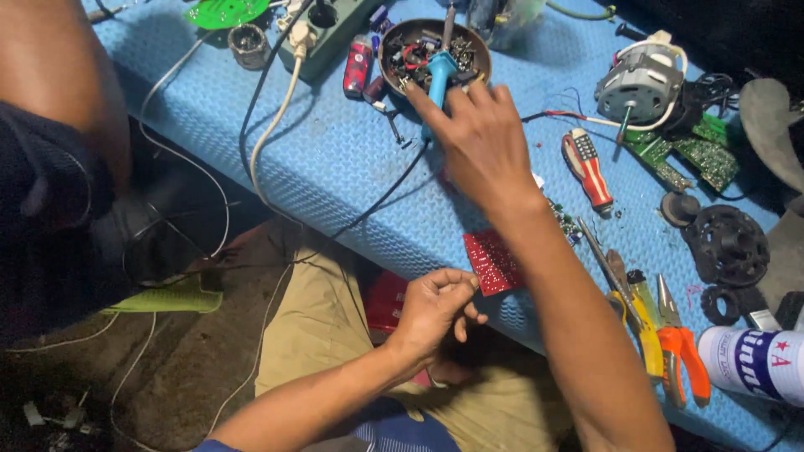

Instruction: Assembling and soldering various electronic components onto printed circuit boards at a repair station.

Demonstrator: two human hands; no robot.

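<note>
- The right hand is gripping a blue soldering iron, its tip resting over the brown bowl just beyond the fingers.
- The left hand is pinching a red circuit board by its edge, just above the thumb.

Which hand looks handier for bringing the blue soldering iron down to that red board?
The right hand: it already grips the blue soldering iron over the bowl, while the left hand pinches the red circuit board.
</note>
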